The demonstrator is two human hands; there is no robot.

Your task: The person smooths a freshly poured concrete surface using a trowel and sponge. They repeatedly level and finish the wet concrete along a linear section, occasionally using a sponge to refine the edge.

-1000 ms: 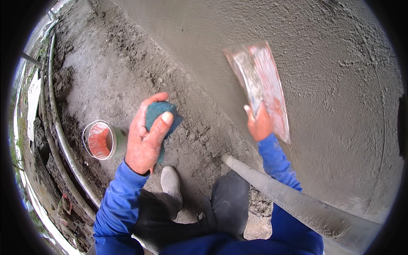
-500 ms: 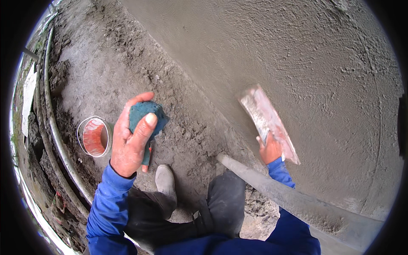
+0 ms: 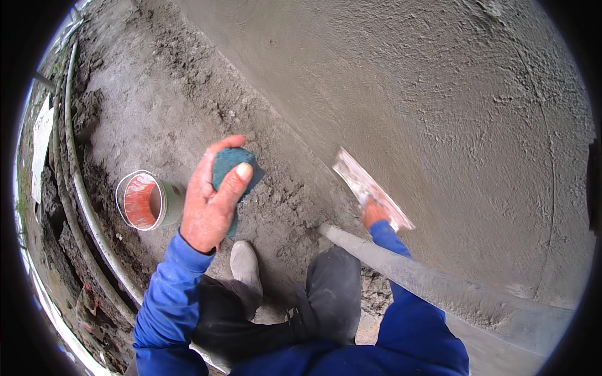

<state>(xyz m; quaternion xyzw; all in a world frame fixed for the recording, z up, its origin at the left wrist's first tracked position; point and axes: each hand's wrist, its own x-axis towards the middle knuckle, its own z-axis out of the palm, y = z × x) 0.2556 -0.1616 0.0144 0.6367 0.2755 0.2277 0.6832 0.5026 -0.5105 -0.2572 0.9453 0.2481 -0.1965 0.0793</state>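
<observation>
My left hand [image 3: 210, 207] is closed around a teal sponge [image 3: 233, 168], raised above the ground, thumb pressed on its near side. A narrow teal piece [image 3: 233, 225] shows below that hand; whether it belongs to the sponge I cannot tell. At the right, my right hand [image 3: 375, 213] grips a long plastering float [image 3: 370, 187] with a pinkish, mortar-smeared face. The float lies along the lower part of a grey plastered wall [image 3: 451, 150], near where it meets the ground; its handle is mostly hidden by my fingers.
A white bucket [image 3: 170, 203], reddish inside, stands left of my left hand. A thick grey-coated pipe [image 3: 439, 285] slants across at lower right, over my right arm. Long pipes [image 3: 84, 191] curve along the left edge. Rough ground [image 3: 150, 106] borders the wall; my boot [image 3: 245, 263] stands on it.
My right hand and the float have moved left and slightly down the wall, toward its base. My left hand, still holding the sponge, has shifted right.
</observation>
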